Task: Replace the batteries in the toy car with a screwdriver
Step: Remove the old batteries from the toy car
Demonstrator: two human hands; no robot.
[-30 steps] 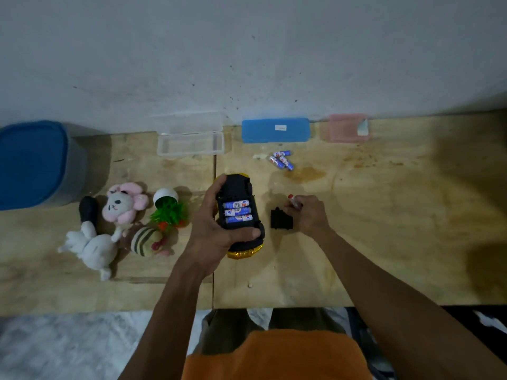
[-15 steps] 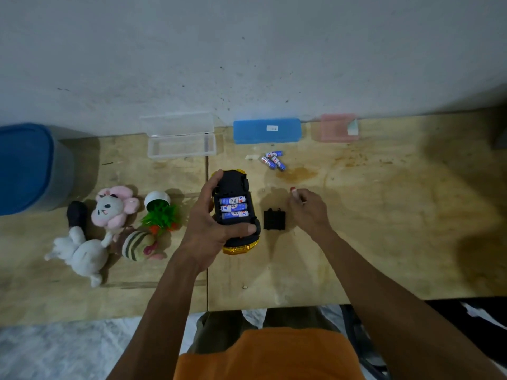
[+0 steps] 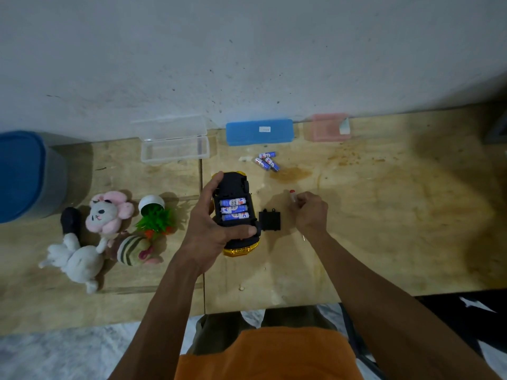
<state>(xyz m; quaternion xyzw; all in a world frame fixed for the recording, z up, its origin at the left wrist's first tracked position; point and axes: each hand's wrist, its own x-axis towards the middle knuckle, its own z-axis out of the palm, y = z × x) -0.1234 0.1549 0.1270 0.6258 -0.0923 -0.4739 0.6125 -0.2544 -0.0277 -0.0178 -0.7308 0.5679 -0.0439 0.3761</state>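
Left hand [image 3: 212,229] wrapped around upturned toy car [image 3: 236,212], three batteries [image 3: 234,209] showing in open bay. Right hand [image 3: 311,215] pinching screwdriver [image 3: 293,195] just right of loose black cover [image 3: 270,220] on wooden table [image 3: 384,215]. Three spare batteries [image 3: 267,161] farther back.

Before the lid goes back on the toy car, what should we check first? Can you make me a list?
1. Batteries in the toy car: three sit in the open bay. Ok.
2. Batteries facing the right way: marks too small. Cannot tell.
3. Car held steady: left hand grips it upside down. Ok.
4. Black cover: lies on the table beside the car, within reach. Ok.
5. Screwdriver: in the right hand. Ok.
6. Screw for the cover: not visible. Cannot tell.
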